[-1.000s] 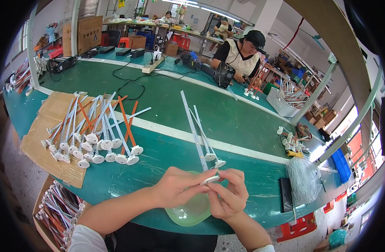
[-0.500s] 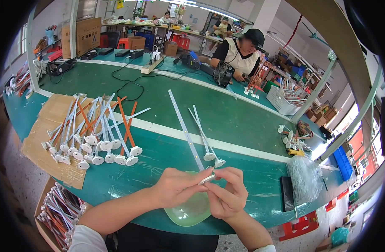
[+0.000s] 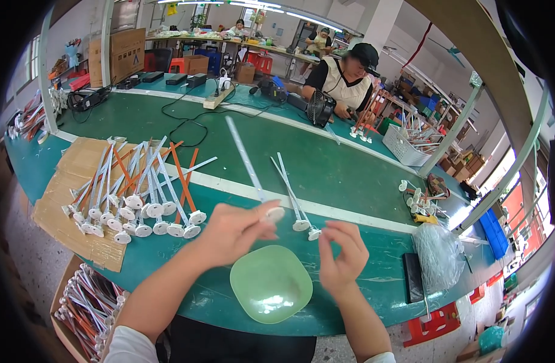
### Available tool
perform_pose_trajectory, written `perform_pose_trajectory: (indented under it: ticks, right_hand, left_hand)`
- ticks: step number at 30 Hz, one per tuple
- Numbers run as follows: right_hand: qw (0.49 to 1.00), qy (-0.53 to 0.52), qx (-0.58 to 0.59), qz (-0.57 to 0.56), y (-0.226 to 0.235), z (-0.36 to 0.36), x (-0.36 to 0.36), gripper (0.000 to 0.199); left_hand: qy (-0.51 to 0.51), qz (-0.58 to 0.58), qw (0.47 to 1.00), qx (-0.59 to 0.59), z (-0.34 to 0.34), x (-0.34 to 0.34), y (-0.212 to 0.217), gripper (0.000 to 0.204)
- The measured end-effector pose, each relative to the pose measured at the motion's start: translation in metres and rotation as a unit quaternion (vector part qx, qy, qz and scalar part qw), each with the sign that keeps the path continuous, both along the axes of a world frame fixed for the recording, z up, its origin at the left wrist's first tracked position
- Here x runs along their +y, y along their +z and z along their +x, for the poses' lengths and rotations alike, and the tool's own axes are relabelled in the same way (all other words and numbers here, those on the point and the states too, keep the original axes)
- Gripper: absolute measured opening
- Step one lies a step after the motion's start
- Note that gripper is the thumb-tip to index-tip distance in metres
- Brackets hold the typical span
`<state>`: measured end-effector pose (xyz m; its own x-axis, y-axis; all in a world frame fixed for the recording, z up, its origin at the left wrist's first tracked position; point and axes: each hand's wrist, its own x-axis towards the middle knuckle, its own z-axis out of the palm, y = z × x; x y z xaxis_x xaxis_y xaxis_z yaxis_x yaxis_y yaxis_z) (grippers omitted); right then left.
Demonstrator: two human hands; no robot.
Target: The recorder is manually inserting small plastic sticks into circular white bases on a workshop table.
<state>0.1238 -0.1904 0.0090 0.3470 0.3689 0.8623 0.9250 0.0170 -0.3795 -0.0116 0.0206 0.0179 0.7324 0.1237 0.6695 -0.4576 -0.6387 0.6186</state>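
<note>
**Pinching a pale strip [image 3: 246, 160] and a white disc [image 3: 274, 214] in the left hand [image 3: 232, 233]**

In the head view, has the left hand's thumb and fingers pressed together at the strip's near end, with the disc, somewhat blurred, at the fingertips and the strip's length slanting ahead and leftward from that hand. Cannot tell, behind the fingers, how strip and disc meet. Has the right hand [image 3: 345, 257] well apart from the left, fingers bent in close to the thumb; cannot tell whether anything small lies between them.

Just left of the right hand's fingertips and ahead, shows two crossed strips [image 3: 290, 191] on the green table [image 3: 383, 260], with round white bases at the near ends. Between the wrists, shows a pale green dish [image 3: 271, 284], squarish with rounded corners. Well left of the left hand, shows a heap of white and orange strips [image 3: 134, 202] on a cardboard sheet [image 3: 53, 187]; lower, past the left forearm, a cardboard box [image 3: 65, 339] of similar strips. To the right of the right hand, shows a black slab [image 3: 413, 278] just beside a clear plastic bag [image 3: 438, 260]. Far ahead of the right hand, shows a black fan [image 3: 320, 107], a co-worker [image 3: 349, 85] in a light vest and a white basket [image 3: 398, 145] holding strips.
</note>
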Motion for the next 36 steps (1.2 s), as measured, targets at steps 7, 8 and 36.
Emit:
perform_pose_trajectory:
  ticks: [7,8,36]
  right_hand:
    - [0.97,-0.074,-0.019,-0.232,-0.02,0.048,0.015,0.023]
    - [0.967,-0.054,0.012,-0.25,-0.023,0.051,0.018,0.023]
    - [0.991,0.082,-0.055,-0.088,-0.008,-0.014,0.019,0.025]
  left_hand:
    - [0.149,0.287,0.903,0.282,-0.004,0.03,-0.004,0.023]
    - [0.148,0.285,0.903,0.284,-0.004,0.03,-0.006,0.024]
    - [0.011,0.127,0.991,0.045,0.011,-0.026,-0.027,0.05]
